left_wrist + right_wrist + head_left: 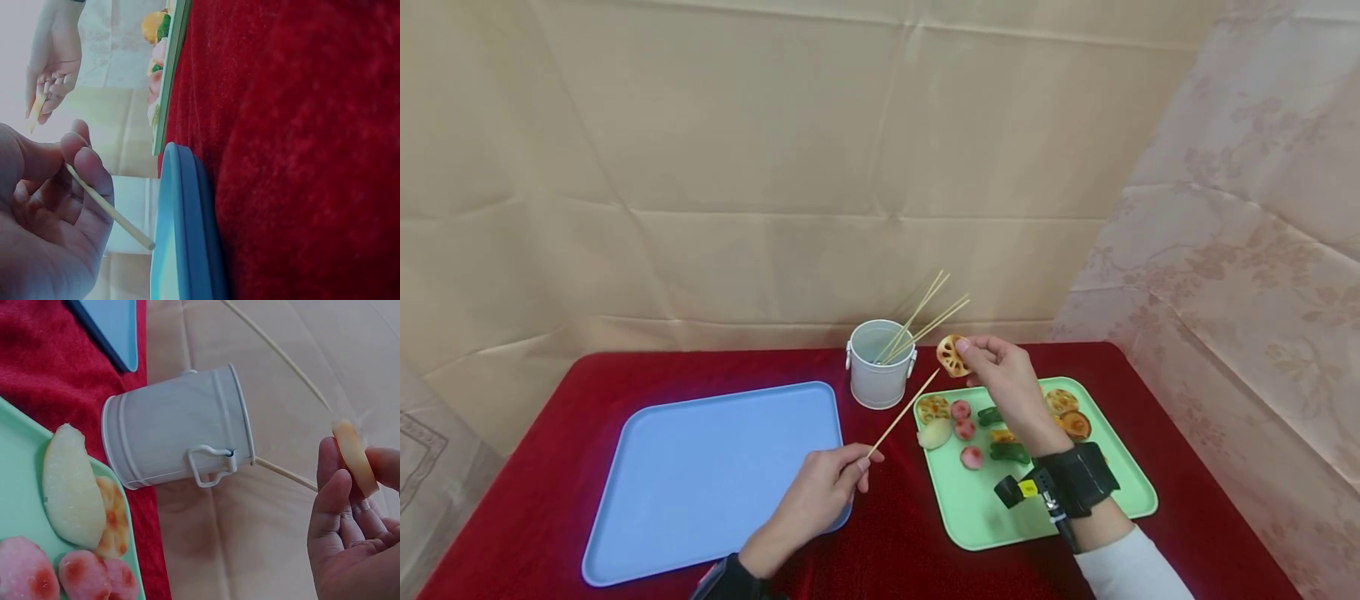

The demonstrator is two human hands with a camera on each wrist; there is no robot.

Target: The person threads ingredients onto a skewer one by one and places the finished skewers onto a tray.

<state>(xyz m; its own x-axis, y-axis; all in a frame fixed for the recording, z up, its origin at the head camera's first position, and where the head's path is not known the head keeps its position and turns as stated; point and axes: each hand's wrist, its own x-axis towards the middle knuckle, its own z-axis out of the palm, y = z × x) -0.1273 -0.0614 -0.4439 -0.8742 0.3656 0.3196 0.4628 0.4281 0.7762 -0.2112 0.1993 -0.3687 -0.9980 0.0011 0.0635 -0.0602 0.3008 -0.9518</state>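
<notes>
My left hand (827, 487) pinches a thin bamboo skewer (904, 412) near its lower end, beside the blue tray's right edge. The skewer slants up and to the right. Between thumb and fingers, my right hand (1013, 387) holds a browned lotus root slice (950, 357) above the far edge of the green tray (981, 512). The skewer's upper tip points at the slice, close below its left edge. In the right wrist view the slice (354, 456) appears edge-on, with the skewer tip right by its rim. The left wrist view shows the skewer's blunt end (140, 237) sticking out past the fingers.
A white metal bucket (877, 383) with several skewers (936, 321) stands at the back. The green tray bears pink round pieces (972, 457), a pale wedge (936, 433), green pieces (1009, 452) and a mushroom-like cap (1076, 425). The blue tray (715, 475) lies left on red cloth.
</notes>
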